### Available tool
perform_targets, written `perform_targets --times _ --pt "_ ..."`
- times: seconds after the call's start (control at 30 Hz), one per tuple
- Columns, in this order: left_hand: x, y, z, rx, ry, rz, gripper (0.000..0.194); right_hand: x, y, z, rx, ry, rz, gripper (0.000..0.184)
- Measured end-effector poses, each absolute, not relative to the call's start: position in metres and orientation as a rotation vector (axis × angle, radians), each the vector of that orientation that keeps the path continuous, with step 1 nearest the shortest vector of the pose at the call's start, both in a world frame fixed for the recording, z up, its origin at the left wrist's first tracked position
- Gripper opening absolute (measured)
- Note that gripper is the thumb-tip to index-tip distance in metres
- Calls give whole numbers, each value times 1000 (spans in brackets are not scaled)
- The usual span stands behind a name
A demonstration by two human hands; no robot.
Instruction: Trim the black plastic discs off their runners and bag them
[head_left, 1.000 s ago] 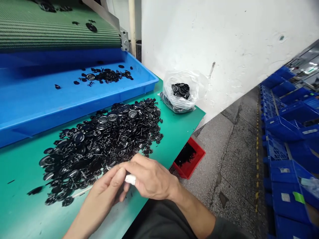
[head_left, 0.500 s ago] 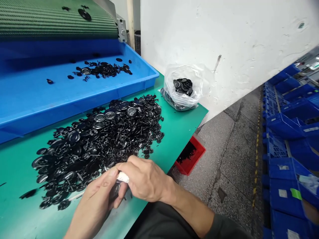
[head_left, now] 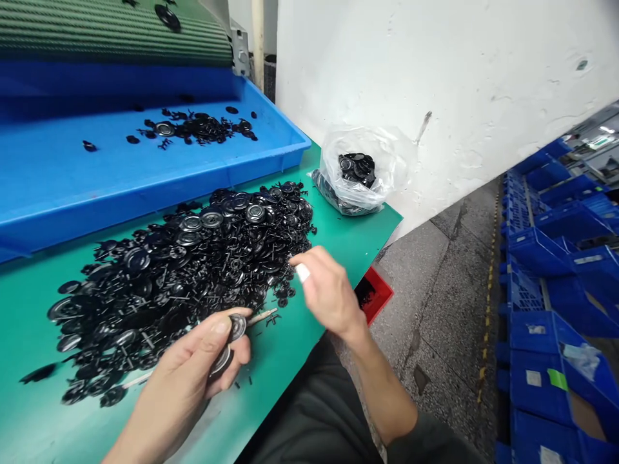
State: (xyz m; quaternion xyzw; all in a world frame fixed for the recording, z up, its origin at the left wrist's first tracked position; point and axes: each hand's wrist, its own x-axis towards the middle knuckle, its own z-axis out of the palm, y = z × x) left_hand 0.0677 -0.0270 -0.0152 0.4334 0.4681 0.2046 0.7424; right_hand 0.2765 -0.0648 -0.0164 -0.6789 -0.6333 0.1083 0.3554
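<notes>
A large heap of glossy black plastic disc parts with thin stems [head_left: 193, 270] lies on the green bench mat [head_left: 309, 348]. My left hand [head_left: 188, 374] is at the heap's near edge, gripping two black discs [head_left: 236, 327] between thumb and fingers. A thin pale stick [head_left: 261, 316] pokes out past them. My right hand [head_left: 329, 290] hovers at the heap's right edge, with white tape [head_left: 302, 273] around one finger. Its fingertips are close together, and nothing shows between them.
A blue tray [head_left: 145, 154] holds a smaller scatter of black parts, below a ribbed green belt [head_left: 106, 32]. A clear plastic bag of parts [head_left: 358, 174] sits on the mat. A red bin [head_left: 377, 293] stands beyond the bench edge. Blue crates [head_left: 546, 258] line the far side of the concrete floor.
My right hand has moved away from my left hand, up and to the right, toward the heap's edge. The discs in my left hand now show. The view has shifted slightly.
</notes>
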Motion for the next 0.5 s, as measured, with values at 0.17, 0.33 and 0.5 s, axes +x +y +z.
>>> perform_targets --times 0.17,0.33,0.5 --pt "68 -24 -13 762 1049 515 39 313 -64 -27 -2148 -1538 322 34" --pt "64 -18 -14 688 982 495 25 310 -59 -36 -2077 -1526 339 31" --pt "62 -17 -12 620 866 482 24 303 -60 -37 -1944 -1702 212 37"
